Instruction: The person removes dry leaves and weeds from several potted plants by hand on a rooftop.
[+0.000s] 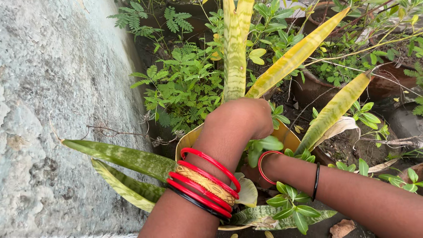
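A snake plant with long yellow-green leaves [234, 53] grows in a yellow pot [188, 140] below me. My left hand [241, 120] bends down into the pot among the leaves; its fingers are hidden, and red and gold bangles [205, 185] ring its forearm. My right hand [257, 172] reaches in from the right, low at the base of the plant. It is mostly covered by my left arm and by small green leaves [263, 145]. A red bangle [263, 164] and a thin black one [316, 181] sit on that arm.
A rough grey wall [61, 88] stands close on the left. Feathery green weeds [185, 83] crowd behind the pot. Brown clay pots [310, 90] with other plants stand at the right. Dark green leaves [121, 158] droop over the ground towards the wall.
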